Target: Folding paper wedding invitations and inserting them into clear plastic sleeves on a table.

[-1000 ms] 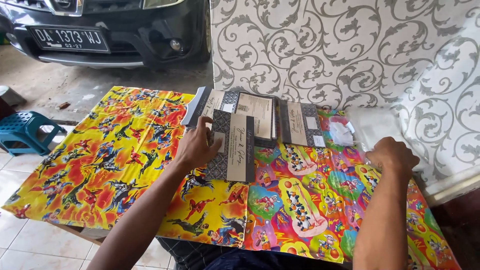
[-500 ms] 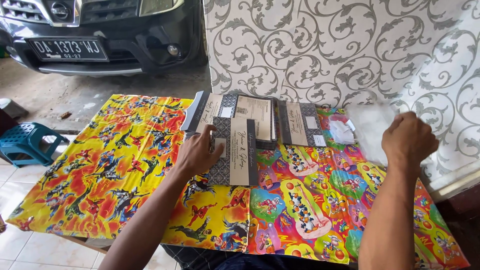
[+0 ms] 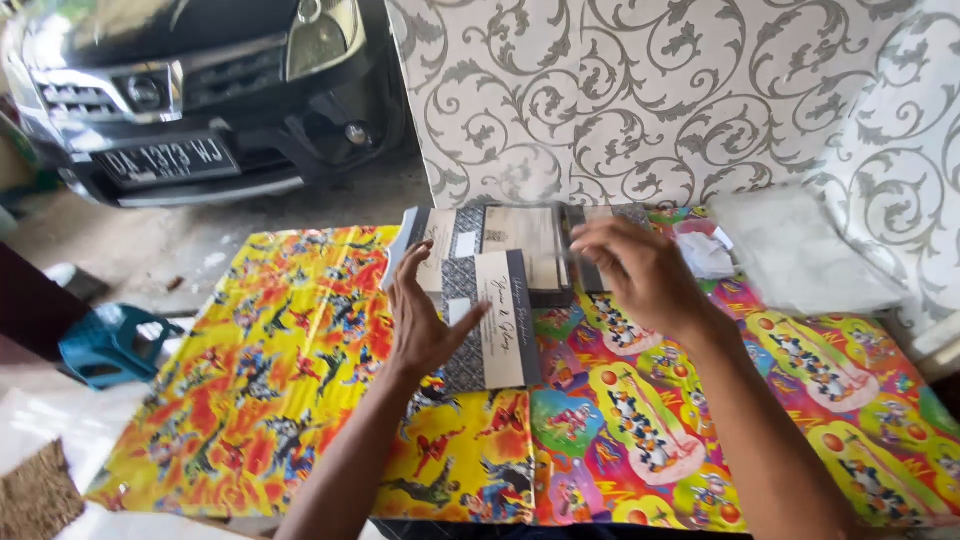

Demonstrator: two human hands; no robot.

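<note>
While our left hand [image 3: 428, 325] lies flat, fingers spread, on a grey-and-cream folded card [image 3: 492, 320] on the bright patterned surface [image 3: 280, 400], our right hand [image 3: 640, 270] hovers loosely spread, holding nothing, over the card stack [image 3: 520, 245] beside clear plastic sleeves [image 3: 800, 250].

Grey-and-cream patterned card [image 3: 490, 320] flat on bright cartoon-print cloth [image 3: 300, 400], long side upright

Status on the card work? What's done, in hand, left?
Done: none clearly finished. In hand: left hand rests on a folded card lying on the cartoon-print table cover; right hand hovers empty, blurred. Left: card stack and clear sleeves behind.
</note>
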